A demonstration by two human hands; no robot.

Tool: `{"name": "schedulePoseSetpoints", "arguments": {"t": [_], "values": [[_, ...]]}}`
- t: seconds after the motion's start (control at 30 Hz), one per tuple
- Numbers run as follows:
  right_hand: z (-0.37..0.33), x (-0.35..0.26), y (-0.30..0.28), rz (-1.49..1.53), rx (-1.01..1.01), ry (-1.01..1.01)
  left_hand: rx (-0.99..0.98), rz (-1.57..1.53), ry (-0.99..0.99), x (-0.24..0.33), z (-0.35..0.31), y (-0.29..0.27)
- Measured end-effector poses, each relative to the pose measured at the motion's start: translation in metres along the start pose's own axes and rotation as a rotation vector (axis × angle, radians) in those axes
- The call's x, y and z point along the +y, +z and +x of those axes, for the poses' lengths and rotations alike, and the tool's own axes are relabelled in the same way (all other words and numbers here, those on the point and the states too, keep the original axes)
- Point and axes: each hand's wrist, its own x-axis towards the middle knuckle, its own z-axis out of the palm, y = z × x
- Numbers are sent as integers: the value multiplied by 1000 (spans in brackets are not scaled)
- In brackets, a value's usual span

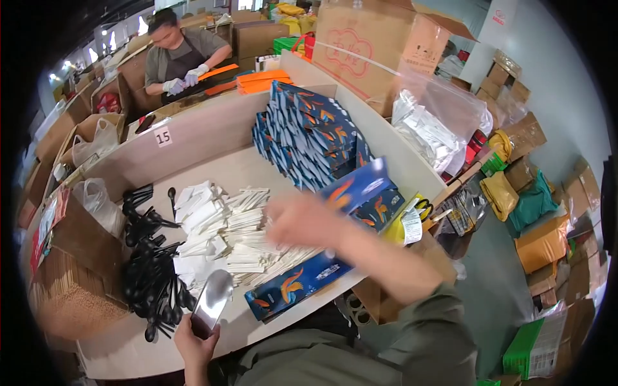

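Observation:
My left hand (196, 341) is closed around the lower end of a shiny silver item (214, 297) with a rounded top, held at the table's near edge; its exact kind is unclear. My right hand (299, 222), smeared by motion, is over a heap of thin white paper-like strips (248, 248); whether anything is in its fingers does not show. Left of the strips lie white paper packets (198, 209) and a pile of black plastic spoons (154, 276). A blue box with an orange bird (296, 283) lies near my right forearm, while another blue box (354, 186) is partly behind it.
Stacked blue printed packages (309, 132) fill the far right corner inside the table's raised wall (193, 132). A cardboard box (77, 283) stands at left. Yellow-handled scissors (423, 207) sit at the right edge. Beyond the wall, a gloved co-worker (183, 55) handles orange strips.

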Motion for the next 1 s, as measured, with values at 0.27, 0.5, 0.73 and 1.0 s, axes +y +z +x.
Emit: {"name": "schedulePoseSetpoints", "arguments": {"t": [0.27,0.5,0.73,1.0], "values": [[-62,37,64,-35,-393,-421,-550,-588,-153,9,-25,28],[-66,9,161,-145,-273,-476,-868,-570,-3,41,-5,44],[-67,-31,172,-163,-427,193,-103,106,-66,-7,-29,22],[-65,-29,189,-55,-294,236,-339,170,15,-9,-32,-17]]}}
